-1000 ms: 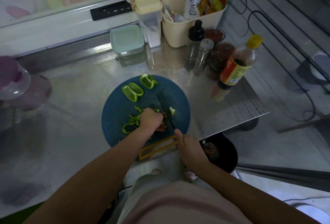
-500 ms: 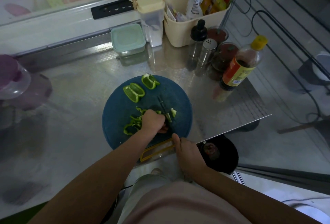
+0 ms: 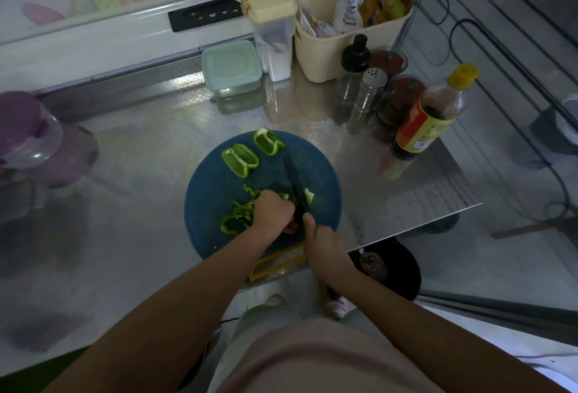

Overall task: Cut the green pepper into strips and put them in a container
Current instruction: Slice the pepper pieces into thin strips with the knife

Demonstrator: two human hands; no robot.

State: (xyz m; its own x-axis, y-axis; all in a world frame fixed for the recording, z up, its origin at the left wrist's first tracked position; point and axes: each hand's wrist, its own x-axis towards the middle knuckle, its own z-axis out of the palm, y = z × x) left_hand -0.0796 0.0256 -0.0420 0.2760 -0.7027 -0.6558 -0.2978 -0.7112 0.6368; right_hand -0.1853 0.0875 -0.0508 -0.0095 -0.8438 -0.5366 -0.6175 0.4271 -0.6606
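Steel counter [image 3: 140,173]: right hand [image 3: 325,245], knife [image 3: 295,183] nearer left hand [image 3: 272,212] gripping pepper [image 3: 284,196].

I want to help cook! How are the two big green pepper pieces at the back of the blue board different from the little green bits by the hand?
The big pieces are wide, curved chunks; the little bits are thin strips. The big pieces lie apart, untouched, near the far edge of the board; the little bits are heaped beside the left hand. Both are green pepper on the same blue board.
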